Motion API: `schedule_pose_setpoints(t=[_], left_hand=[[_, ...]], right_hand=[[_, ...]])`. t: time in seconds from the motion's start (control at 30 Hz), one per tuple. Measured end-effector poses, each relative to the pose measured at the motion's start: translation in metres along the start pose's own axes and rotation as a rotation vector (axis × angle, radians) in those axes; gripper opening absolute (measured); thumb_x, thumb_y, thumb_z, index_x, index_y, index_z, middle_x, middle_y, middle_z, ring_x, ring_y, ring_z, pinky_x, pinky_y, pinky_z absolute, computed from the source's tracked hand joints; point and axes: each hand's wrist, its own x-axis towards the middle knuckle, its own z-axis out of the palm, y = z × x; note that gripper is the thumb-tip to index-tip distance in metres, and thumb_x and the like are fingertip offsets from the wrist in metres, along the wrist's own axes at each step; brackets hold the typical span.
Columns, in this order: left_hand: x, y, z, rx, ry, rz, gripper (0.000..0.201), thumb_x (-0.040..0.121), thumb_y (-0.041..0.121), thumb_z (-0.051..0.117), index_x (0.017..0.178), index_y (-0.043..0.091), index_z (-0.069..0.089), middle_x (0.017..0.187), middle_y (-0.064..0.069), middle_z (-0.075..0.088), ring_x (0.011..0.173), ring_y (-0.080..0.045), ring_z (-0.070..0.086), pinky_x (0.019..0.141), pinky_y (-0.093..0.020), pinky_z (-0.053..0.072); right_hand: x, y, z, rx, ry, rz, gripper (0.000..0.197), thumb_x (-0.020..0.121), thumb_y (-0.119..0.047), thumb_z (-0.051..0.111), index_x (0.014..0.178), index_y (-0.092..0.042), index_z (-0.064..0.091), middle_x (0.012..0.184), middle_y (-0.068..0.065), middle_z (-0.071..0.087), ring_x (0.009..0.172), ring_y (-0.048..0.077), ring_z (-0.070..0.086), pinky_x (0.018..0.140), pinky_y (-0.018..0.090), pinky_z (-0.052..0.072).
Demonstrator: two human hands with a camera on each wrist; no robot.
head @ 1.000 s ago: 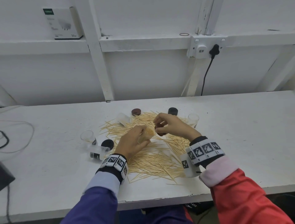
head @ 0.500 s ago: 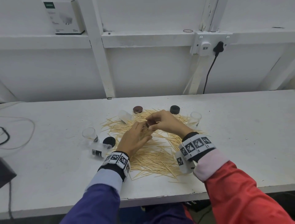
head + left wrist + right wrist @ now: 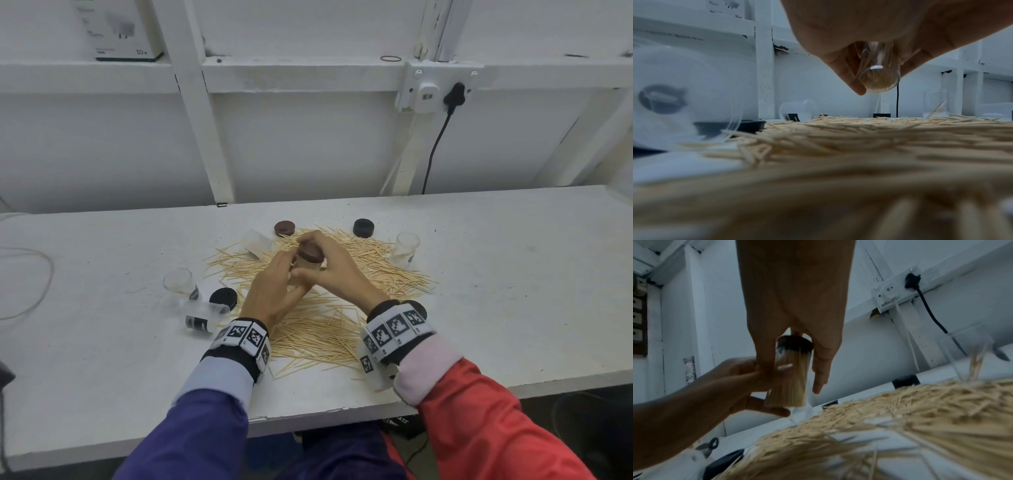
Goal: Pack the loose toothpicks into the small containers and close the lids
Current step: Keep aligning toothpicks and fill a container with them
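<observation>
Hands (image 3: 301, 274) on capped container (image 3: 791, 374), white table (image 3: 513, 274), toothpicks (image 3: 318, 325) w/ wall socket (image 3: 426, 90)

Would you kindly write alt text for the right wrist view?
A right hand caps a toothpick-filled clear container with a dark lid, while the left hand grips its body above loose toothpicks.

A clear container (image 3: 306, 270) packed with toothpicks stands upright at frame centre, a brown lid (image 3: 310, 253) on its mouth. Loose toothpicks (image 3: 322, 318) lie spread below and around it. Four empty clear containers ring the pile: two upright (image 3: 406, 248) (image 3: 178, 282), two on their sides (image 3: 256, 242) (image 3: 205, 317). A brown lid (image 3: 284, 228) and two black lids (image 3: 363, 228) (image 3: 224, 298) lie loose.
</observation>
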Motion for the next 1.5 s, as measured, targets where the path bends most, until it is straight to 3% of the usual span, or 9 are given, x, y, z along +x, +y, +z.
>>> schedule_pose_setpoints(t=[0.23, 0.5, 0.63, 0.8, 1.1, 1.17, 1.27, 1.37, 1.5], left_hand=[[-0.001, 0.002, -0.001, 0.123, -0.047, -0.026, 0.066, 0.089, 0.067, 0.043, 0.139, 0.026, 0.040, 0.132, 0.011, 0.051, 0.111, -0.004, 0.052, 0.075, -0.030, 0.051], [0.001, -0.005, 0.002, 0.175, -0.090, -0.015, 0.042, 0.099, 0.039, 0.049, 0.137, 0.022, 0.046, 0.139, 0.005, 0.048, 0.124, -0.010, 0.048, 0.085, -0.034, 0.052], [0.000, -0.007, 0.002, 0.194, -0.104, -0.008, 0.038, 0.100, 0.035, 0.049, 0.135, 0.021, 0.048, 0.137, 0.004, 0.049, 0.125, -0.011, 0.047, 0.084, -0.035, 0.053], [0.000, -0.007, 0.002, 0.209, -0.126, -0.006, 0.034, 0.099, 0.030, 0.051, 0.132, 0.020, 0.051, 0.134, 0.003, 0.051, 0.121, -0.013, 0.049, 0.080, -0.034, 0.052], [0.000, -0.008, 0.002, 0.229, -0.139, -0.012, 0.031, 0.098, 0.025, 0.052, 0.130, 0.020, 0.053, 0.131, 0.004, 0.052, 0.118, -0.012, 0.049, 0.077, -0.024, 0.044], [0.000, -0.008, 0.002, 0.231, -0.141, -0.004, 0.031, 0.098, 0.023, 0.052, 0.129, 0.020, 0.054, 0.131, 0.004, 0.052, 0.118, -0.011, 0.049, 0.077, -0.023, 0.043], [-0.001, -0.008, 0.002, 0.218, -0.138, 0.009, 0.031, 0.097, 0.021, 0.053, 0.128, 0.019, 0.055, 0.130, 0.004, 0.052, 0.117, -0.010, 0.049, 0.076, -0.023, 0.044], [-0.001, -0.009, 0.002, 0.219, -0.140, 0.015, 0.030, 0.096, 0.018, 0.054, 0.126, 0.020, 0.055, 0.129, 0.004, 0.053, 0.114, -0.011, 0.051, 0.074, -0.026, 0.046], [-0.001, -0.009, 0.002, 0.214, -0.147, 0.020, 0.030, 0.095, 0.016, 0.054, 0.126, 0.019, 0.055, 0.128, 0.004, 0.053, 0.112, -0.012, 0.051, 0.073, -0.027, 0.047]], right_hand=[[-0.010, 0.008, -0.015, 0.041, 0.158, 0.047, 0.064, 0.074, -0.021, 0.081, 0.128, -0.029, 0.049, 0.113, -0.005, 0.064, 0.107, 0.011, 0.059, 0.095, 0.034, 0.049], [-0.030, 0.034, -0.114, 0.030, 0.652, 0.240, 0.060, 0.075, -0.020, 0.080, 0.125, -0.021, 0.048, 0.117, 0.000, 0.060, 0.102, 0.021, 0.060, 0.093, 0.042, 0.051], [-0.041, 0.064, -0.150, -0.070, 0.824, 0.320, 0.054, 0.079, -0.020, 0.074, 0.125, -0.024, 0.046, 0.120, 0.002, 0.060, 0.101, 0.020, 0.056, 0.088, 0.035, 0.045], [-0.040, 0.113, -0.162, -0.226, 0.650, 0.470, 0.054, 0.080, -0.009, 0.072, 0.124, -0.016, 0.041, 0.120, 0.014, 0.056, 0.105, 0.033, 0.056, 0.089, 0.043, 0.048], [-0.035, 0.136, -0.163, -0.339, 0.504, 0.507, 0.060, 0.076, -0.003, 0.069, 0.130, -0.011, 0.042, 0.127, 0.019, 0.046, 0.113, 0.034, 0.049, 0.088, 0.037, 0.042], [-0.033, 0.128, -0.161, -0.418, 0.499, 0.391, 0.071, 0.072, -0.002, 0.071, 0.135, -0.013, 0.042, 0.132, 0.018, 0.043, 0.119, 0.033, 0.044, 0.097, 0.042, 0.042], [-0.027, 0.111, -0.150, -0.387, 0.508, 0.133, 0.070, 0.073, 0.004, 0.066, 0.137, -0.015, 0.045, 0.139, 0.009, 0.042, 0.129, 0.024, 0.038, 0.103, 0.035, 0.037], [-0.015, 0.100, -0.136, -0.333, 0.345, 0.119, 0.066, 0.079, -0.002, 0.066, 0.139, -0.022, 0.044, 0.142, 0.005, 0.040, 0.134, 0.019, 0.034, 0.105, 0.034, 0.034], [-0.002, 0.106, -0.126, -0.432, 0.073, 0.300, 0.055, 0.086, -0.015, 0.067, 0.137, -0.022, 0.047, 0.140, 0.010, 0.040, 0.130, 0.026, 0.040, 0.105, 0.039, 0.035]])
